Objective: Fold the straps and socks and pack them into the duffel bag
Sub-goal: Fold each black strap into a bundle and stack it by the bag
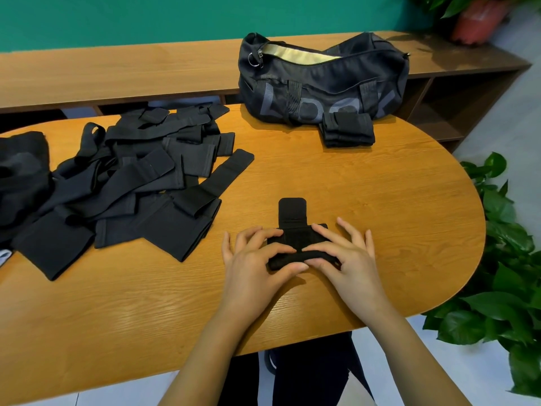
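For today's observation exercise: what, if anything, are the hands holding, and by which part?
A folded black strap: the left grip and right grip pinch its near folded edge, one from each side.

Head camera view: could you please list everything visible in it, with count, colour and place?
table: one, light wood, centre
duffel bag: one, black, table's far edge, zip open
folded stack: one, black, in front of the duffel bag
loose straps: one pile, count unclear, black, table's left side
strap: one, black, near the table's front edge, partly folded
dark cloth: one, black, far left, kind unclear
shelf unit: one, brown wood, behind the table
leafy plant: one, green, right of the table
potted plant: one, green, red pot, top right
left hand: one, pinches the strap's near edge
right hand: one, pinches the same edge
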Available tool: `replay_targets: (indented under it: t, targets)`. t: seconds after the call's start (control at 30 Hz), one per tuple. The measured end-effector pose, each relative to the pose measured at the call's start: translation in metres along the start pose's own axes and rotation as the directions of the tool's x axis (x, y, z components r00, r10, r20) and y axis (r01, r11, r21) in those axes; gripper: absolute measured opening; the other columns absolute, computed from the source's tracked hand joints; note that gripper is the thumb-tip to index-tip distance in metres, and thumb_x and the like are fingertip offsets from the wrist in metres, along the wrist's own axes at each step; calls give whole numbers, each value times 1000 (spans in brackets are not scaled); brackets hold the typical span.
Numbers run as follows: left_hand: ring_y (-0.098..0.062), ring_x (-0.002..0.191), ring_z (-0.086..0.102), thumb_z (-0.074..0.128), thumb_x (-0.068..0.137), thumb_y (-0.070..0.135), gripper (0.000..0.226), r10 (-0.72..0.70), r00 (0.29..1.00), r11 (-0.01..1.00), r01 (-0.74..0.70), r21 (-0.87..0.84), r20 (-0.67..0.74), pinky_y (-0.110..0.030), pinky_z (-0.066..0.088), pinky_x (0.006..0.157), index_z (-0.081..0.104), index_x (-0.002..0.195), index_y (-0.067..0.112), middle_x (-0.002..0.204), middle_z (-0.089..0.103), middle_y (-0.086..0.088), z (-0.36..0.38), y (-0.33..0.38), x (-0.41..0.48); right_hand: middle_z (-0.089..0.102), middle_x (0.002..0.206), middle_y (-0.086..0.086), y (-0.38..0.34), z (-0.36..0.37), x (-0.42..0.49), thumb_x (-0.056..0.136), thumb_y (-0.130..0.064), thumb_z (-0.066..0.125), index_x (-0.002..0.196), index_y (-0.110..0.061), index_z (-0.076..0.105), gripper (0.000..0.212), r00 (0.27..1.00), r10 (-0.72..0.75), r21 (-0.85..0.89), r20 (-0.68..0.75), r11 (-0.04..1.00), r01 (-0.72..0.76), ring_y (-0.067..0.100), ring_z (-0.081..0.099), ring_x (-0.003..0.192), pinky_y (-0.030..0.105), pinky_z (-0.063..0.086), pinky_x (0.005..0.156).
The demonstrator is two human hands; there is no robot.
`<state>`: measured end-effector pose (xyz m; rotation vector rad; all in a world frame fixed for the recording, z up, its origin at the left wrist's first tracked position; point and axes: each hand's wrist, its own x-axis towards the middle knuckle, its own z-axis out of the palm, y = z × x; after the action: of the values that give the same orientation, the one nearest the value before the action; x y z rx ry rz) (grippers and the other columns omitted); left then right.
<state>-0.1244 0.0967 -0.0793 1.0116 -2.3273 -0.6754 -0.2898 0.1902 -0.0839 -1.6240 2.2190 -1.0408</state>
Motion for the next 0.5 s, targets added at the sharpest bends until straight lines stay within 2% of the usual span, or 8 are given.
replay_targets:
  t: [0.1, 0.23, 0.37, 0.5]
  targets:
    - [-10, 130, 35, 48, 74, 77, 57, 26, 999, 999, -27, 38, 22, -57, 0, 115, 67, 114, 42, 128, 53, 23, 1, -1, 0, 45, 133, -36, 2, 2, 1, 81, -69, 43, 96, -46, 69, 37, 1000, -1, -2, -18, 1000, 1, 9, 22, 144, 56, -2, 117]
    - [-11, 126, 38, 61, 77, 59, 41, 25, 1000, 999, -26, 42, 15, -55, -1, 115, 69, 113, 41, 124, 53, 21, 0, -1, 1, 46, 130, -38, 3, 2, 1, 81, -67, 42, 96, -40, 71, 43, 1000, -8, -1, -25, 1000, 8, 7, 22, 143, 54, -4, 118]
    - [-8, 123, 39, 46, 76, 69, 47, 30, 1000, 999, -29, 19, -6, -57, 2, 115, 73, 102, 40, 119, 54, 21, 1, 0, 1, 52, 128, -34, 3, 2, 1, 82, -68, 42, 96, -37, 74, 47, 1000, -6, 1, -29, 1000, 6, 6, 25, 142, 55, -2, 118]
    - [-8, 121, 40, 40, 78, 69, 52, 14, 999, 1000, -14, 4, -30, -54, 2, 116, 75, 96, 35, 117, 56, 20, 2, -1, 1, 54, 126, -34, 2, 0, 0, 73, -76, 49, 95, -47, 70, 42, 999, 4, 32, -33, 999, -3, 4, 24, 142, 52, -4, 118]
